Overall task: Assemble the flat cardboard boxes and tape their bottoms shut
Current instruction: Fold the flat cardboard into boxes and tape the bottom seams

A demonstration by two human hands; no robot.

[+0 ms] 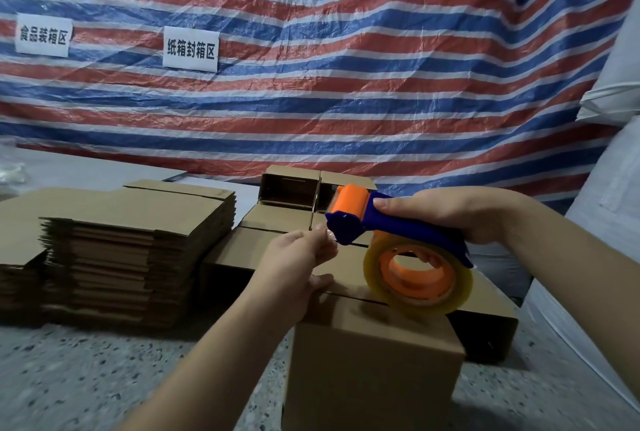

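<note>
Box (374,354): upright on the surface (86,378), flaps closed on top.
Right hand (460,212): above the box, gripping the tape dispenser (388,226).
Left hand (298,264): pinching the tape end beside the dispenser; thumb on the box.
Flat boxes (131,247): stacked left of the box.

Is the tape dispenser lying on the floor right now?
No, the right hand grips the tape dispenser by its blue handle and holds it over the box, clear of the floor.
</note>
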